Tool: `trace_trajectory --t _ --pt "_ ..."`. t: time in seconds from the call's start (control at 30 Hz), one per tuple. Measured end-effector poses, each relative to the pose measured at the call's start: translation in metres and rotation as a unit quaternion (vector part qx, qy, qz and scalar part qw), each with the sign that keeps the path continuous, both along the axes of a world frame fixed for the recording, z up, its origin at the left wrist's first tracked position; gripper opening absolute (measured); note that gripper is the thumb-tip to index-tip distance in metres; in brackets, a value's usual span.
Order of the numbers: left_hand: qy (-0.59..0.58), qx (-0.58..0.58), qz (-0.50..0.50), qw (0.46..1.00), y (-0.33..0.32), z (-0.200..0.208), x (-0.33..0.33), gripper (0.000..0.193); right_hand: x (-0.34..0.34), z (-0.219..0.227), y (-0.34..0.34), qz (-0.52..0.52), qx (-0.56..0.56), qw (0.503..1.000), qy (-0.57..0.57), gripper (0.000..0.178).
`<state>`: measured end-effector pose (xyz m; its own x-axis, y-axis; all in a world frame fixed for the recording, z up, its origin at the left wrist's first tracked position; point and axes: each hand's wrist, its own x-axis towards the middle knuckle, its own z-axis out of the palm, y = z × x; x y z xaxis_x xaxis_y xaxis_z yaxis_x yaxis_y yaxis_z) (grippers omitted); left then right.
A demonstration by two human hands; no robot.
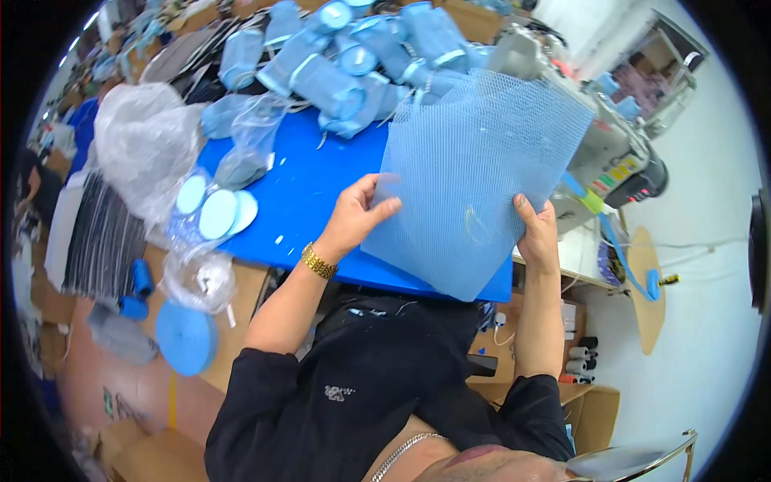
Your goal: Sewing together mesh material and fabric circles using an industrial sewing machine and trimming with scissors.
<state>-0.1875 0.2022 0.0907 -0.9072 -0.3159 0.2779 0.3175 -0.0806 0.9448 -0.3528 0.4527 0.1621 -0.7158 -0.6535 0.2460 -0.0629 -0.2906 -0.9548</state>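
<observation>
A light blue mesh sheet is held up in front of me, tilted over the front of the blue table. At its left edge my left hand pinches it, thumb on the near face and fingertips partly behind. My right hand grips the opposite edge, thumb in front and the other fingers hidden behind the mesh. Behind the sheet's upper right corner stands a sewing machine, partly covered by it.
Blue mesh cylinders lie heaped at the table's far side. To the left are clear plastic bags, white discs, stacked dark strips and a blue webbing roll. Thread spools stand low at right.
</observation>
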Motion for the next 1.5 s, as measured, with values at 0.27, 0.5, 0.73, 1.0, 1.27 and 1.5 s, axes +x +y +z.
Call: trace_trajectory --t 0.27,0.5,0.73,1.0,1.27,1.5 --pt "-0.064 -0.012 0.144 0.987 -0.024 -0.032 0.036 0.014 -0.003 -0.044 -0.047 0.051 0.014 0.995 -0.091 0.038" --pt "-0.066 0.111 -0.039 0.991 -0.005 -0.061 0.029 0.092 0.009 -0.042 -0.026 0.154 -0.049 0.985 -0.063 0.058" --pt "-0.034 0.131 -0.076 0.988 0.005 -0.004 0.086 0.072 0.012 -0.032 -0.084 0.181 -0.037 0.977 -0.105 0.049" --pt "-0.104 -0.22 0.361 0.9 -0.086 0.103 0.192 0.026 0.048 -0.039 -0.134 0.213 0.057 0.975 -0.031 0.054" --pt "0.109 -0.277 0.737 0.607 -0.278 0.191 0.328 0.023 0.04 -0.057 -0.13 0.235 0.146 0.96 -0.038 0.039" --pt "0.087 0.055 0.823 0.559 -0.382 0.133 0.387 0.027 0.021 -0.062 -0.067 0.14 0.185 0.967 -0.109 0.036"
